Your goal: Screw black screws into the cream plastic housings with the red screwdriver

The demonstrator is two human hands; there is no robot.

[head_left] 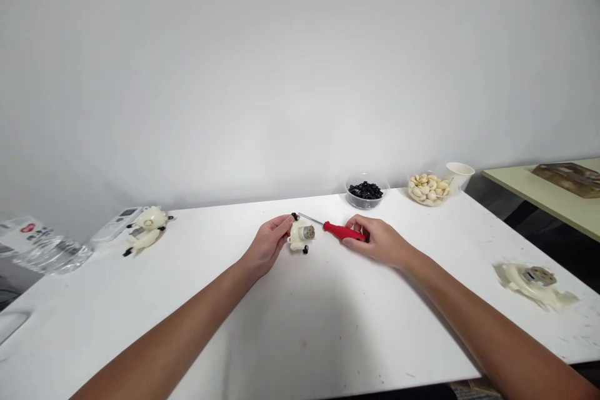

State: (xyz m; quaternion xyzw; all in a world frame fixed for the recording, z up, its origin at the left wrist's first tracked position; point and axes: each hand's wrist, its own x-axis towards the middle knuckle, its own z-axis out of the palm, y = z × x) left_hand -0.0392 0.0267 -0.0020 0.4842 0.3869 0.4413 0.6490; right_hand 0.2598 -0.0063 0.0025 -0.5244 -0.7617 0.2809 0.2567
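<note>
Near the middle of the white table (281, 337), my left hand (270, 242) grips a small cream plastic part (296, 239) by its left side. A grey motor end faces right on this part, with black rubber pieces at its top and bottom. My right hand (370, 239) is closed around the red handle of a screwdriver (341, 232). The screwdriver's metal shaft points up and left, its tip at or beside the upper black piece; whether they touch is too small to tell.
Similar cream assemblies lie at the left (149, 225) and right (534, 281). Behind are a bowl of black pieces (366, 192), a bowl of cream pieces (427, 189) and a white cup (459, 174). A bottle (51, 253) and white remote (117, 224) are at the left.
</note>
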